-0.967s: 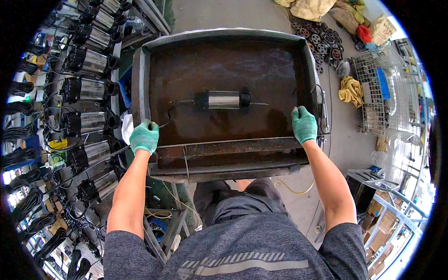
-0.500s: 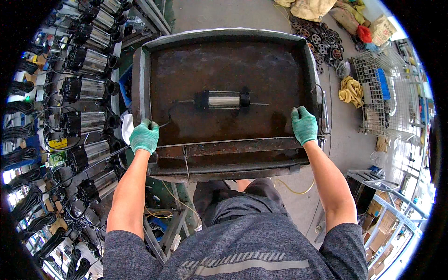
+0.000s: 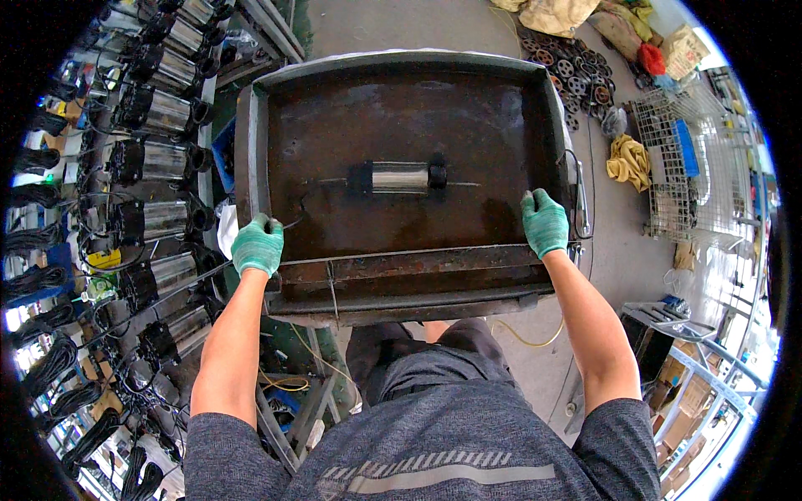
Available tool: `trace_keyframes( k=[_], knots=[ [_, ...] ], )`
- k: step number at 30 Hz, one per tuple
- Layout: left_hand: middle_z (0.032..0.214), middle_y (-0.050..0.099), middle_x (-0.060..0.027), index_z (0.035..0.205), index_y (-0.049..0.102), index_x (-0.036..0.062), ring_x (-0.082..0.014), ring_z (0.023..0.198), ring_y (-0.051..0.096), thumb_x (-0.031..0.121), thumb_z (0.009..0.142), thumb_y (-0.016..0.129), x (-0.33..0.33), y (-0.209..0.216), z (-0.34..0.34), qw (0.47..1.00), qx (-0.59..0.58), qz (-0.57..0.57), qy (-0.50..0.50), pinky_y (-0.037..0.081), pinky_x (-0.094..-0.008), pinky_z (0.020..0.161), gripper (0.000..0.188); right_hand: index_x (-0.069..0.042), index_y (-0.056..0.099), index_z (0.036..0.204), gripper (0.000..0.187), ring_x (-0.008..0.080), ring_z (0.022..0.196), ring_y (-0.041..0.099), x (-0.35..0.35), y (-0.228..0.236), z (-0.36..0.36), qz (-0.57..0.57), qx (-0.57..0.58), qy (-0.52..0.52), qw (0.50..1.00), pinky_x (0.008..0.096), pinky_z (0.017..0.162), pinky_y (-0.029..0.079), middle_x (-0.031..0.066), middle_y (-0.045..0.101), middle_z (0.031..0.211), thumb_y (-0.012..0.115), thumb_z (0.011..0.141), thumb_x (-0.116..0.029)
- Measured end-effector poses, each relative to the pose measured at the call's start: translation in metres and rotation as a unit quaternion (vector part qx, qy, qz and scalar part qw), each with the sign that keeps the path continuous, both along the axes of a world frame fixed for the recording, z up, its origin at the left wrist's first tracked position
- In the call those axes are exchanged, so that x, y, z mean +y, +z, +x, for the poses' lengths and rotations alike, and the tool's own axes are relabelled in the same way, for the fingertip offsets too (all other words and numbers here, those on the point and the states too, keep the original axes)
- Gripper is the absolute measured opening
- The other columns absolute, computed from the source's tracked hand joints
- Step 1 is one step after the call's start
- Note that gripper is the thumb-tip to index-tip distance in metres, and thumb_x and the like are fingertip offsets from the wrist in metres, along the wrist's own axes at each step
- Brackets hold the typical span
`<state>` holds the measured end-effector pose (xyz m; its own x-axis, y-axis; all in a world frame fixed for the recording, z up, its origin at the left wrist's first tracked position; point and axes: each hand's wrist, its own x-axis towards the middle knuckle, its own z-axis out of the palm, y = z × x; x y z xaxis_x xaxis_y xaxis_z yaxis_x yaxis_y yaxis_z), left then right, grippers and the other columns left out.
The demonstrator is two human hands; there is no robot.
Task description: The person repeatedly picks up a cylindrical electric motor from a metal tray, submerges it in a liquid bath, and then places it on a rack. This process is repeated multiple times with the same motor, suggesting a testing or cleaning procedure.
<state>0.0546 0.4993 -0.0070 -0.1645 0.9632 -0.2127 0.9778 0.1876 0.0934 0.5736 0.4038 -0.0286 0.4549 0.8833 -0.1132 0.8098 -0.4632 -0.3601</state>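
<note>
In front of me is a wide dark metal tray (image 3: 334,108) with raised walls and a wet-looking, rust-brown floor. On its middle lies a cylindrical motor-like part (image 3: 399,177), silver in the body with black ends, a thin rod jutting from each end. A short dark cable (image 3: 302,210) trails near its left side. My left hand (image 3: 258,245), in a green knit glove, grips the tray's left wall towards the near corner. The right wall is held by my right hand (image 3: 545,223), gloved the same way. Both sets of fingers curl over the rim, partly hidden. Neither hand touches the cylinder.
A metal bar (image 3: 401,259) crosses the tray's near part. To the left stand rows of silver-and-black cylinders (image 3: 163,159) with coiled black cables (image 3: 50,363). At right are a wire cage (image 3: 681,167), a yellow cloth (image 3: 629,163) and a heap of dark wheels (image 3: 576,75).
</note>
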Motion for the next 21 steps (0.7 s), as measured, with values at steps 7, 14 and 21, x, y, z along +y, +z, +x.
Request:
trace_keyframes(
  k=[7,14,21],
  knots=[
    [0.093,0.074,-0.0181,0.099,0.072,0.0129,-0.0405,0.089,0.070,0.037,0.094,0.059,-0.002,-0.002,0.000,1.000,-0.009,0.015,-0.002,0.054,-0.0491,0.079,0.028,-0.008,0.066,0.097,0.034,0.0488,0.089,0.065,0.000,0.004,0.000,-0.001,-0.004,0.002,1.000,0.0564,0.073,0.051,0.0249,0.069,0.090,0.056,0.101,-0.041],
    [0.098,0.069,-0.0144,0.098,0.070,0.0085,-0.0364,0.093,0.066,0.018,0.086,0.068,-0.003,-0.015,-0.007,0.974,-0.019,0.206,-0.087,0.052,-0.0468,0.085,0.016,-0.008,0.065,0.097,0.034,0.0484,0.089,0.065,0.000,0.004,0.000,-0.004,0.014,-0.001,1.000,0.0556,0.074,0.052,0.0239,0.070,0.091,0.056,0.101,-0.041],
    [0.098,0.068,-0.0130,0.103,0.068,0.0086,-0.0343,0.096,0.064,0.015,0.083,0.068,-0.004,-0.015,-0.002,0.957,0.018,0.233,-0.171,0.049,-0.0467,0.087,0.021,-0.010,0.068,0.101,0.032,0.0457,0.089,0.067,0.001,0.009,-0.001,-0.001,0.018,-0.011,1.000,0.0545,0.077,0.054,0.0214,0.071,0.093,0.055,0.101,-0.039]
  ],
)
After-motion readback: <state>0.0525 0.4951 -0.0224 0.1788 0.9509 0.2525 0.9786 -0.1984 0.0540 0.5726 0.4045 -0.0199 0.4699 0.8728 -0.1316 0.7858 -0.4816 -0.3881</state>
